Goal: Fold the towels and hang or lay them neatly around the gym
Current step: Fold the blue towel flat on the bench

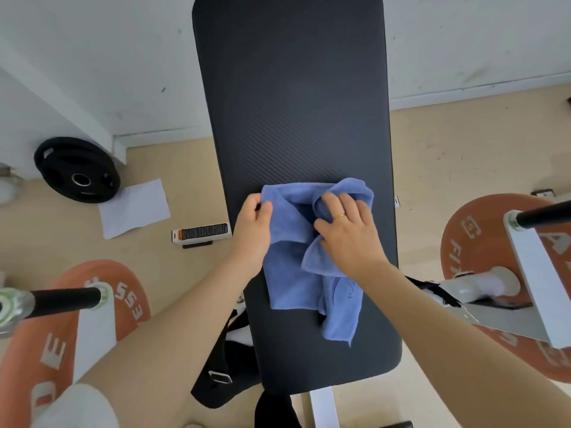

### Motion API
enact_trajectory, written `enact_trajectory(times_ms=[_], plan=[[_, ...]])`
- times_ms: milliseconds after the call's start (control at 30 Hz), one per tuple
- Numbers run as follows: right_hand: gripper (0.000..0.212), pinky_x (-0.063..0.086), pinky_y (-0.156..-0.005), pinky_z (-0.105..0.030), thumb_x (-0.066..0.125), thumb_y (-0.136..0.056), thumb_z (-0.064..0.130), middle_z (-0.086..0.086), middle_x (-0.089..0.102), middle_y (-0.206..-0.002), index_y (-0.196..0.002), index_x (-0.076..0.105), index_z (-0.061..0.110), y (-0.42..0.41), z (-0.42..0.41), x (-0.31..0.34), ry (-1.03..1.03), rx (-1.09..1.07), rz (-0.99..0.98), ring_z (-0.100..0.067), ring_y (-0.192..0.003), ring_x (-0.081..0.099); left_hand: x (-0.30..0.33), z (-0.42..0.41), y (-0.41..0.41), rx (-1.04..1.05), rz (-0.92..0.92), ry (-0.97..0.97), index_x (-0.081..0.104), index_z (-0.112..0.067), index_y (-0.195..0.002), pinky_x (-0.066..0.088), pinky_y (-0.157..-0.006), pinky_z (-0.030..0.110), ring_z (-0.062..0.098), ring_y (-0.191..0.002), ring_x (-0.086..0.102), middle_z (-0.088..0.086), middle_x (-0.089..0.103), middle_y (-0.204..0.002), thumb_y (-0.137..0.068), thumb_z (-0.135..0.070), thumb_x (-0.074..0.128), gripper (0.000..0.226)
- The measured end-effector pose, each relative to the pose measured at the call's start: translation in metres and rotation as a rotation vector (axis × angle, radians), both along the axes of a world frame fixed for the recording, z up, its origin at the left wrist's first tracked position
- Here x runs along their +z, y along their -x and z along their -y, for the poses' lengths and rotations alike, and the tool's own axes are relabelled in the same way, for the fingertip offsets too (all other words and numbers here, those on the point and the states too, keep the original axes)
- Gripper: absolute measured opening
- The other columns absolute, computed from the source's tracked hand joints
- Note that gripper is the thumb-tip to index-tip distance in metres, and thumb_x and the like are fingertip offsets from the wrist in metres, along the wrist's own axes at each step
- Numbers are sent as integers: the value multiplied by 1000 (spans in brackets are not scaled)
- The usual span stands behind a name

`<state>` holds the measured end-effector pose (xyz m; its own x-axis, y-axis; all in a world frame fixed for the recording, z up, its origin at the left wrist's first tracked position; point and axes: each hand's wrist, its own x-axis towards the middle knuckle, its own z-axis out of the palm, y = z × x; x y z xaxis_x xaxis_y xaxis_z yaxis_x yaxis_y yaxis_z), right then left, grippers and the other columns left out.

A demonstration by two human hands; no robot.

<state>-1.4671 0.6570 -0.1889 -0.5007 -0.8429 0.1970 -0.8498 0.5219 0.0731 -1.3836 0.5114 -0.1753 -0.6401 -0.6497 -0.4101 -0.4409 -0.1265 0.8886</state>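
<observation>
Gripping blue towel [289, 273] on bench [290, 103]: left hand [251, 225], right hand [347, 230].

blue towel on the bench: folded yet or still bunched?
Bunched, not neatly folded: the blue towel lies rumpled on the bench, corners askew, both hands gripping it.

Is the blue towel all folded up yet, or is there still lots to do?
Not yet. Done: the blue towel lies on the black bench. In hand: the left hand pinches its far left corner and the right hand grips the bunched cloth on the right side. Left: the towel is crumpled and uneven, so it needs flattening, folding and laying neatly. No other towels show.
</observation>
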Motion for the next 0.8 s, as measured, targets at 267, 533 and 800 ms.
enact_trajectory(times_ms=[267,533,800], plan=[[17,42,-63,-18,49,-90,10,10,53,-58,-90,66,10,-9,12,79,316,164,860,-5,-59,49,37,13,-7,-283,15,-83,62,-18,-82,42,-65,25,12,-73,52,-3,60,-77,-91,-20,55,12],[18,49,-68,-28,62,-87,28,2,62,-65,-75,64,15,-22,37,74,261,-144,996,-11,-66,59,58,18,-28,-385,24,-427,67,-13,-107,50,-59,25,19,-80,65,15,69,-97,-95,-52,27,57],[38,33,-55,-17,57,-89,38,9,44,-51,-55,43,26,-29,34,80,63,-112,941,-6,-51,43,58,28,-52,-578,-36,-308,61,-21,-112,54,-70,20,8,-91,66,0,67,-102,-90,-2,52,30]])
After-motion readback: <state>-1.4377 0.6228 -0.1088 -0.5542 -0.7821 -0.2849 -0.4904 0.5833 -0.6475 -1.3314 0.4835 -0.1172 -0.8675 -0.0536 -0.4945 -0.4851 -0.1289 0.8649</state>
